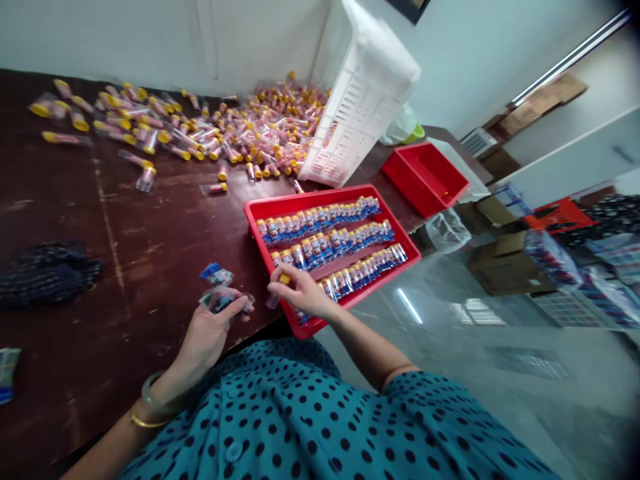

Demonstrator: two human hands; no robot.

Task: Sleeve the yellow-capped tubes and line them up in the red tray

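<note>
My left hand (213,327), with bangles at its wrist, is closed around small clear plastic sleeves (217,301) with dark and blue print. Just beyond its fingers lie blue-printed sleeves (217,273) on the table. My right hand (303,292) pinches a small clear tube with a yellow cap (284,279), over the near left corner of a red tray (365,297). Inside the tray stand three rows of yellow-topped tubes in blue-printed sleeves (325,248). The hands are apart from each other.
A large heap of yellow-capped tubes (240,133) spreads along the wall on the brown table (165,220). A white plastic basket (363,100) stands tipped beside it. A second red tray (425,177) sits at the right. Dark cloth (50,272) lies left; cardboard boxes (500,263) stand on the floor.
</note>
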